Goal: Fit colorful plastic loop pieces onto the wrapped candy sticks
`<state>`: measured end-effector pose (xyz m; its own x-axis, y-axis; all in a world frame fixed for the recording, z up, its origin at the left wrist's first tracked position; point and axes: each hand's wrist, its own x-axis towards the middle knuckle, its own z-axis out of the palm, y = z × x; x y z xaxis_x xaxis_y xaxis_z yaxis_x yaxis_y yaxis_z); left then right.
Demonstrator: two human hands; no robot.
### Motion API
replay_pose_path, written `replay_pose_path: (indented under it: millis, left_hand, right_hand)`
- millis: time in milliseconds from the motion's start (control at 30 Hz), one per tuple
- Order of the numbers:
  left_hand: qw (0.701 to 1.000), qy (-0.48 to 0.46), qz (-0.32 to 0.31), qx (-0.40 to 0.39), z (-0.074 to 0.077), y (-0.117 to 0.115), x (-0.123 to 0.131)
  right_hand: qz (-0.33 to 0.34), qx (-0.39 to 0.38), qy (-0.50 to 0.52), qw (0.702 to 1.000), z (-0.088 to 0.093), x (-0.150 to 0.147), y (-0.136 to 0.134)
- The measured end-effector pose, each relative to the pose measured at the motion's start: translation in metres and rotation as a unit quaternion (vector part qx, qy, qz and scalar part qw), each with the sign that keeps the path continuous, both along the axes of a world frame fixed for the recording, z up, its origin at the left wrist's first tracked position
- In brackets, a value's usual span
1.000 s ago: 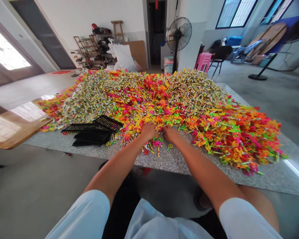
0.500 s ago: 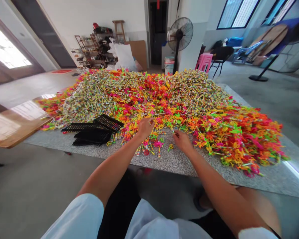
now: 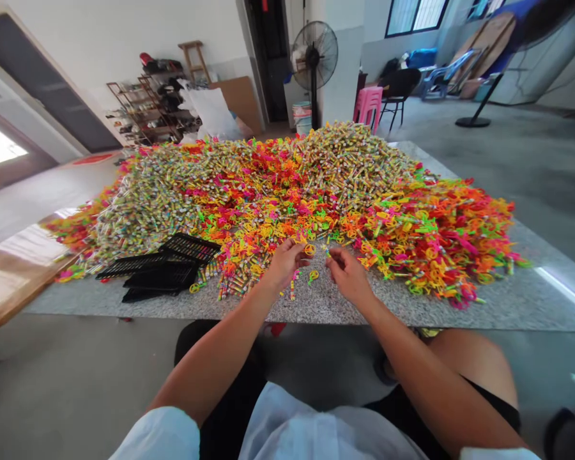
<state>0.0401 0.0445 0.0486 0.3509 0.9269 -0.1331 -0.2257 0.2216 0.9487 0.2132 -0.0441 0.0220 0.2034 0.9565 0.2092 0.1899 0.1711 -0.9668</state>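
Observation:
My left hand (image 3: 285,263) is closed in a pinch, its fingertips on a small yellow plastic loop piece (image 3: 310,250). Close to its right, my right hand (image 3: 347,273) pinches a small, light-coloured tube (image 3: 328,253) between thumb and fingers. The two pieces are a short gap apart, above the front of the speckled stone table. A single yellow-green loop piece (image 3: 313,276) lies on the stone between my hands. Just beyond my fingers spreads a heap of bright plastic loop pieces (image 3: 273,227), mixed with small patterned tubes.
Large mounds of patterned tubes (image 3: 144,198) rise at the back left and back right (image 3: 359,153). Orange, red and yellow pieces (image 3: 441,236) cover the right side. Black slotted trays (image 3: 160,276) are stacked at the left. Beyond the table stands a fan (image 3: 313,57).
My left hand has drawn back from the heap, now with a yellow loop piece at its fingertips, and is nearer my right hand. The camera view has shifted and tilted.

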Motion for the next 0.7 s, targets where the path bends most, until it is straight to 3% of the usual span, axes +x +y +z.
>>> replay_pose_path:
  millis: [200,700]
  left_hand:
    - [0.998,0.054,-0.033,0.026,0.006,-0.02,0.014]
    - [0.992,0.095,-0.033,0.081,0.0,-0.026,0.013]
  right_hand:
    - [0.005,0.023,0.004,1.0,0.006,0.01,-0.005]
    - [0.066,-0.09,0.126,0.986,0.009,0.02,-0.003]
